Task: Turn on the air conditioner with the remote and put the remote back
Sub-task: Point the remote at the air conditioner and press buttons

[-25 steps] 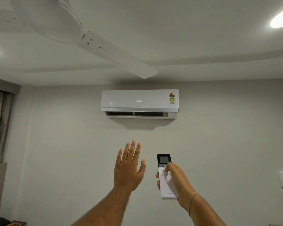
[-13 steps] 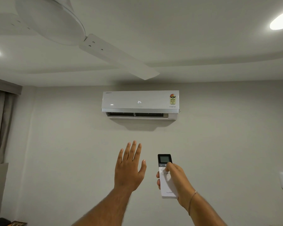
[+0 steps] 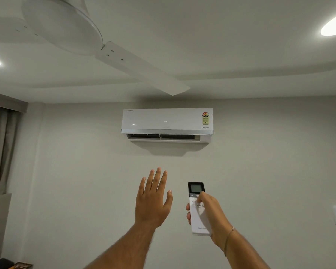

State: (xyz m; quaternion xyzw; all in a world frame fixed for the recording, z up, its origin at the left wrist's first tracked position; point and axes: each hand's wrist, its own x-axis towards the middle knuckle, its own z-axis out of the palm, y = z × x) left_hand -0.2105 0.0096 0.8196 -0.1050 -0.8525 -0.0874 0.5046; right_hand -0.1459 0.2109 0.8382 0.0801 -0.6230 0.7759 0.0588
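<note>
Okay, your right hand (image 3: 211, 212) is wrapped around the remote (image 3: 197, 208), held upright and aimed at the air conditioner (image 3: 167, 121) high on the wall, thumb on the buttons just under the screen. Your left hand (image 3: 152, 200) is raised empty beside it, fingers spread (palm toward the wall). The unit's flap hangs open; a ceiling fan (image 3: 97, 41) is overhead.

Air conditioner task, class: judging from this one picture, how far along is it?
Done: the air conditioner has its louver open. In hand: the right hand holds the remote aimed up, thumb on the buttons; the left hand is raised, empty. Left: putting the remote back.
</note>
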